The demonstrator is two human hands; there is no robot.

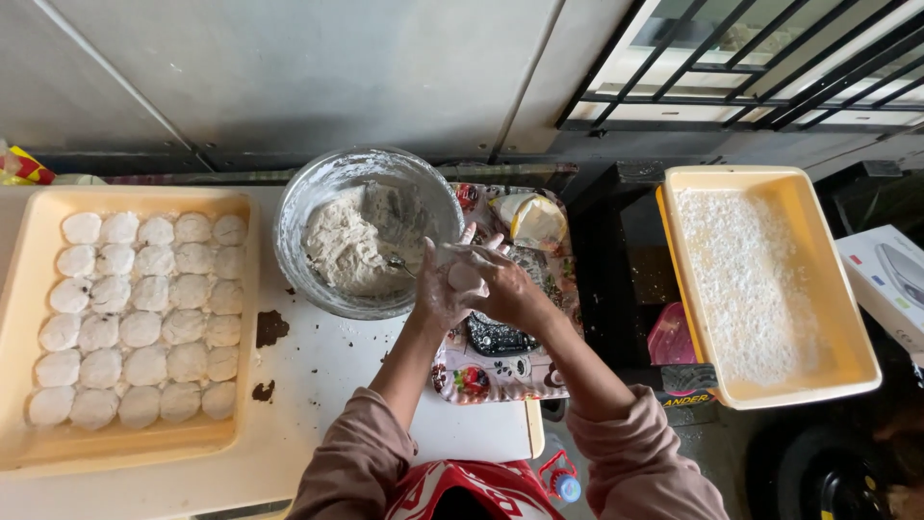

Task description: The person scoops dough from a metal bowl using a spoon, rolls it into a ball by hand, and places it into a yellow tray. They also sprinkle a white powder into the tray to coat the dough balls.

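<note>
White dough lump (466, 276) sits pressed between your left hand (439, 289) and right hand (505, 286); keep both grips cupped, rolling evenly beside the glass bowl (308, 207).

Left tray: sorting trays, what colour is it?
Pale yellow tray, holding white dough balls; head view.

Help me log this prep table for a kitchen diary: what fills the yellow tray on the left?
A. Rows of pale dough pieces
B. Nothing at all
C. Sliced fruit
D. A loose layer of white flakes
A: the left tray holds rows of pale dough pieces, while the white flaky layer lies in the right tray.
</note>
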